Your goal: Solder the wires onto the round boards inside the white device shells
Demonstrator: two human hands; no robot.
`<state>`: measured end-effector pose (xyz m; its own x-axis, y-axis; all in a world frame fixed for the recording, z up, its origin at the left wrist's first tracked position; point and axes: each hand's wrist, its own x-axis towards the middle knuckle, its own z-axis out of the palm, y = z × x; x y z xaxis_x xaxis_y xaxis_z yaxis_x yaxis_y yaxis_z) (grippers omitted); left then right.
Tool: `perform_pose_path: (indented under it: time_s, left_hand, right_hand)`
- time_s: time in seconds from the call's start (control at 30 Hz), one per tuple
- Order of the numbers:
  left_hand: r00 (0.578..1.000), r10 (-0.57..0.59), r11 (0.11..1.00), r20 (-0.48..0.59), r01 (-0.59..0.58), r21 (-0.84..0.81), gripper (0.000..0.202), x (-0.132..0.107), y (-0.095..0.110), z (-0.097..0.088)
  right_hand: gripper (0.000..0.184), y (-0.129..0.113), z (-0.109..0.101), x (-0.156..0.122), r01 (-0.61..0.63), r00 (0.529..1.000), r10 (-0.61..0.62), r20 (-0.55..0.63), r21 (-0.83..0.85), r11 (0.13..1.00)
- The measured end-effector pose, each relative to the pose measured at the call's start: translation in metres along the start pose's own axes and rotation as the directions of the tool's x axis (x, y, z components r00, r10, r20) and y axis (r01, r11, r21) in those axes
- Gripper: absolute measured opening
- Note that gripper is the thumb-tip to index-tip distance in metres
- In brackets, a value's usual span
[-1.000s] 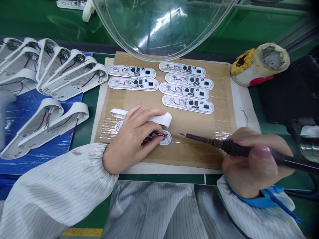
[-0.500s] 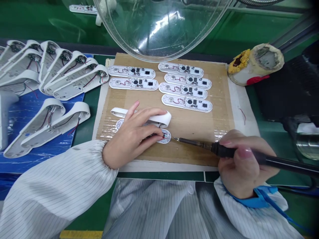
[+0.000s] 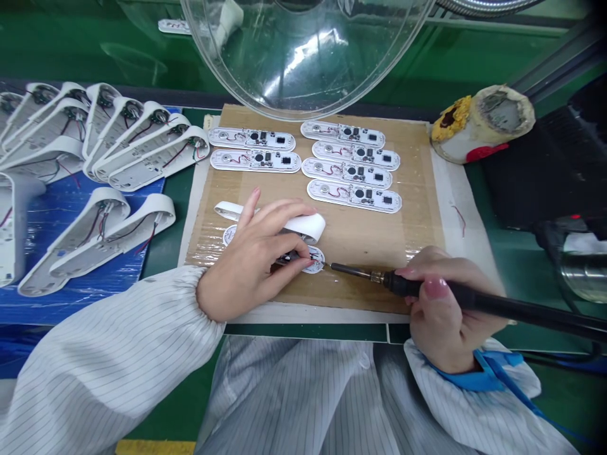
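Seven slim white circuit-board strips were on the cardboard: a left pair of strips (image 3: 255, 160), a right-hand set of four strips (image 3: 353, 195) and one partly covered strip (image 3: 317, 260). One further strip (image 3: 174, 26) was at the back. Of the white curved housings, one housing (image 3: 306, 225) was on the cardboard, two lower housings (image 3: 116, 246) on the left, five fanned housings (image 3: 159, 158) above those, and one cut-off housing (image 3: 12, 227) at the left edge. The overlapping housings (image 3: 45, 120) at the far left could not be counted exactly. There were two hands, a left hand (image 3: 258, 259) and a right hand (image 3: 446, 309), one soldering iron (image 3: 403, 284), one crusted cylindrical container (image 3: 481, 126) and one cardboard sheet (image 3: 265, 189).
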<state>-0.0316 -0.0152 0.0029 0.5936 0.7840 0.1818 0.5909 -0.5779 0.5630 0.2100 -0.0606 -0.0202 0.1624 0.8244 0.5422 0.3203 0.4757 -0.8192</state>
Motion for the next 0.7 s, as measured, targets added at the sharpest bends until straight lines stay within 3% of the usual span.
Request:
perform_pose_path:
  time_s: [0.3,0.7]
  left_hand:
    - [0.994,-0.042,0.994,-0.098,0.052,0.094,0.012,-0.003,0.009,0.010]
    - [0.996,-0.035,0.988,-0.088,0.048,0.145,0.013,-0.004,0.013,0.010]
  right_hand:
    - [0.012,-0.001,0.000,-0.001,-0.040,0.998,0.040,0.041,-0.013,0.999]
    - [0.010,0.003,0.001,0.000,0.032,0.996,-0.032,0.084,-0.001,0.999]
